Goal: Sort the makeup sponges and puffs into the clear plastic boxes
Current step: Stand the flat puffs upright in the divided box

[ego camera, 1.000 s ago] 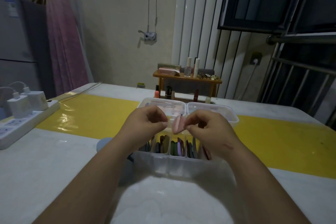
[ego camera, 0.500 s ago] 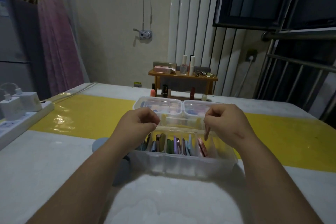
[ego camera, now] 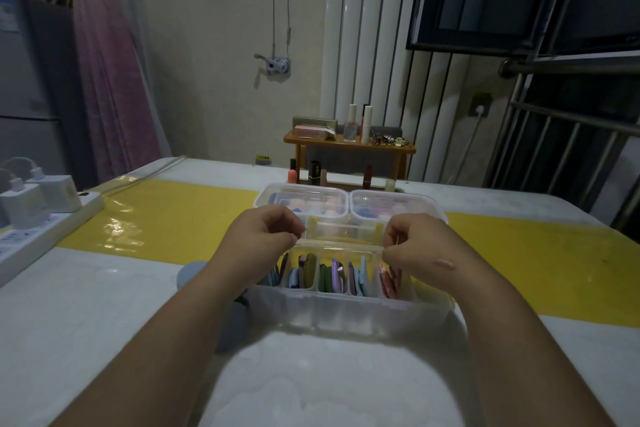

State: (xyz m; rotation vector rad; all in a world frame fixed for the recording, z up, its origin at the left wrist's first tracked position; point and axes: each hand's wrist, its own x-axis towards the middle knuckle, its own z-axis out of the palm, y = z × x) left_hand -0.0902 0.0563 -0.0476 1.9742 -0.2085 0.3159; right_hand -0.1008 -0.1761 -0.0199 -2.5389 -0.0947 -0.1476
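Table (ego camera: 104,305) with a yellow strip bears a divided clear box (ego camera: 346,312), with two smaller clear boxes (ego camera: 304,199) just behind. Left hand (ego camera: 263,236) and right hand (ego camera: 422,250) curl at its far rim; I cannot tell whether they pinch it. Puffs (ego camera: 325,276) stand on edge inside

Open tabletop (ego camera: 104,305) left of the divided box (ego camera: 346,312) (power strip (ego camera: 52,232) at its edge), clear boxes (ego camera: 304,198) close behind.

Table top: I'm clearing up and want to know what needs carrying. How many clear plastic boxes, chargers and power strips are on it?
Clear plastic boxes: 3 (divided box, left rear box, right rear box)
Chargers: 2
Power strip: 1
Total: 6
A clear piece behind the divided box is too unclear to count.
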